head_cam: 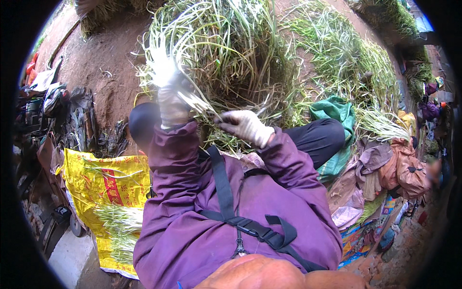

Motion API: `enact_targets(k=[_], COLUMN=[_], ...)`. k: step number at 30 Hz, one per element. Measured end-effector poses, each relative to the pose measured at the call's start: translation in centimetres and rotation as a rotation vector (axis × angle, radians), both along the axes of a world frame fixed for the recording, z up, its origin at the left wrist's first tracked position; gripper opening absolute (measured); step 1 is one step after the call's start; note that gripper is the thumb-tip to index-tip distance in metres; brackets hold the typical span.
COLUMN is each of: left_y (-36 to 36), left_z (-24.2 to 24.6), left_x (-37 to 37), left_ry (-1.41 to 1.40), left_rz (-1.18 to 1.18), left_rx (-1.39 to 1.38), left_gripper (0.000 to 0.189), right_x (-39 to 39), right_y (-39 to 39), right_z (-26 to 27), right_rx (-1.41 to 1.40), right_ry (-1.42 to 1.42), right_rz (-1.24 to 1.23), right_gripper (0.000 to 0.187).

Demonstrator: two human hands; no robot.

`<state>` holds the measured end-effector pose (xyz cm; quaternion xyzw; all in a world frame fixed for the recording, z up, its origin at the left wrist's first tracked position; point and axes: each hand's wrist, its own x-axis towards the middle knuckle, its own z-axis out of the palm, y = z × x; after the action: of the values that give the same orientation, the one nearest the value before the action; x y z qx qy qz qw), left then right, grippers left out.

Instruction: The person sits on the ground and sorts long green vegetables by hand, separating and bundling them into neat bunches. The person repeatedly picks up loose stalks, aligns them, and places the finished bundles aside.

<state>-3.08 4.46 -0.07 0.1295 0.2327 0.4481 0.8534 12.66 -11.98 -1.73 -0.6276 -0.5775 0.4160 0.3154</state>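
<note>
A striped knit work glove covers my left hand. It is closed around a bunch of pale, long-leaved stalks, whose leaves fan out upward and are partly washed out by glare. At the lower ends of these stalks is my right hand, also gloved, with its thumb and fingers pinched on the tips. The glove's dark fingertips hide exactly what is pinched. Just beyond both hands rises a large heap of green and yellowed long-leaved plants, dry and brownish towards its base.
A yellow printed sack at the left bears bundles of trimmed stalks. More greens lie at the upper right. A green woven sack sits by my right knee. Another person's checked sleeve shows at the far right, near pale stalks.
</note>
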Motion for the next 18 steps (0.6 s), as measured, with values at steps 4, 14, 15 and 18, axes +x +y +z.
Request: enact_targets(k=[4,14,15,18], left_y=[-0.5,-4.5,-5.5,-7.4], left_z=[0.5,1.1,1.2,0.9], left_x=[0.9,3.5,3.7,4.7], left_ry=[0.168,0.513,0.531,0.555], left_rz=[0.154,-0.207,-0.279,-0.38], left_rx=[0.06,0.332,0.369,0.377], left_gripper=[0.025,0.022,0.023,0.019], right_x=[5.3,7.3,6.0,3.6], right_y=[-5.8,-3.8,-2.6,-0.6], right_z=[1.2,4.6,3.9,2.3], right_rx=[-0.188,0.08,0.151,0.216], right_ry=[-0.235,0.21,0.016,-0.26], right_rz=[-0.009,-0.503,-0.362,-0.148], right_gripper=[0.021,0.026,0.024,0.022])
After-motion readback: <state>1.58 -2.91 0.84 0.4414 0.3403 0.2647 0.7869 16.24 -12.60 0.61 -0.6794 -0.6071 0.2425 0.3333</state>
